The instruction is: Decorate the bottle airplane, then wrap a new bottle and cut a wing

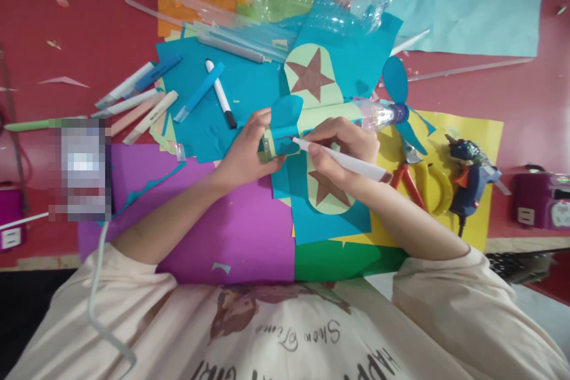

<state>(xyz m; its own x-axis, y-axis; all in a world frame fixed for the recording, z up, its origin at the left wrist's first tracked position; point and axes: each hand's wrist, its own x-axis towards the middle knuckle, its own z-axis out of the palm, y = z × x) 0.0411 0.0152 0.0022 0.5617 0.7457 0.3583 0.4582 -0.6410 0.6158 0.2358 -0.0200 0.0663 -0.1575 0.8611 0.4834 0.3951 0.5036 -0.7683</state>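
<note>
Steadying hand: the left hand (247, 151) is closed around the tail end of the bottle plane (332, 110), thumb on the near side and fingers on the far side.
Pen hand: the right hand (346, 141) grips a white marker (351, 161) with a brownish back end; its tip is at the blue tail paper (whether it quite touches, I cannot tell), by a short dark line.
Bottle plane: lying sideways between the hands, its tail in the left grip and its nose beyond the right hand; the body is wrapped in pale green paper, with clear plastic bare toward the neck.
Tail: a rounded blue fin (287, 110) stands beside the left fingertips, with more blue paper below it.
Wings: pale green and round-ended; the far wing (296, 54) lies beyond the grip, while the near wing (332, 205) is partly hidden under the right hand, each bearing a brown star.
Nose: a dark purple cap (399, 113) carrying blue propeller blades (395, 80), right of the right hand.
Right of the grip: red-handled pliers (407, 184) and a glue gun (469, 184) on a yellow sheet (487, 142).
Left of the grip: a blue marker (199, 92) crosses a black-ended marker (220, 92).
</note>
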